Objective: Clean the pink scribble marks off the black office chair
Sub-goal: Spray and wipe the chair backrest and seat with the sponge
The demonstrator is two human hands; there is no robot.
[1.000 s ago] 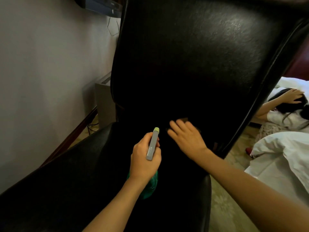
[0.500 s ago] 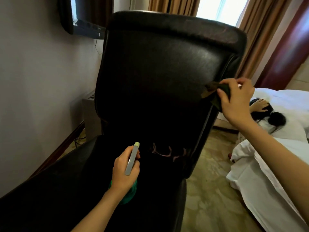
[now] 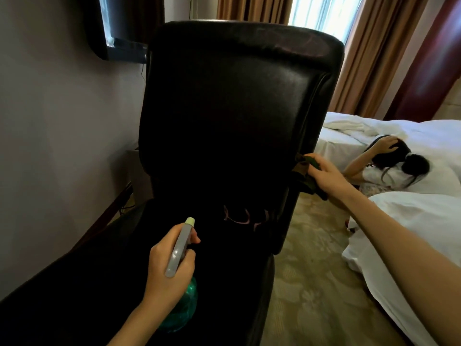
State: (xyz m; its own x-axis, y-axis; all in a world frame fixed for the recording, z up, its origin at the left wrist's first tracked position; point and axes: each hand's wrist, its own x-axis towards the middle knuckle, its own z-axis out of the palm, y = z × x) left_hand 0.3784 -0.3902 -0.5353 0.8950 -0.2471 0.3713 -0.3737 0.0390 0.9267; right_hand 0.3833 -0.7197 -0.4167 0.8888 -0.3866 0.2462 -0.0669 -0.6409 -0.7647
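Observation:
The black office chair (image 3: 232, 101) fills the middle of the view, its tall leather backrest facing me. Pink scribble marks (image 3: 245, 218) show low on the backrest, near its right edge. My left hand (image 3: 169, 268) grips a spray bottle (image 3: 178, 248) with a grey trigger head, a pale green nozzle and a teal body, nozzle pointing toward the marks. My right hand (image 3: 324, 174) holds a dark green cloth (image 3: 303, 171) against the right edge of the backrest, above and to the right of the marks.
A grey wall (image 3: 50, 121) with a mounted dark screen (image 3: 109, 28) lies left of the chair. On the right is a white bed (image 3: 411, 221) with a person lying on it (image 3: 389, 168). Patterned carpet (image 3: 311, 283) lies between chair and bed; curtains (image 3: 369, 53) hang behind.
My right hand left the lower backrest, uncovering the pink marks, rose with the cloth to the chair's upper right edge, then slid down that edge. The view pulled back.

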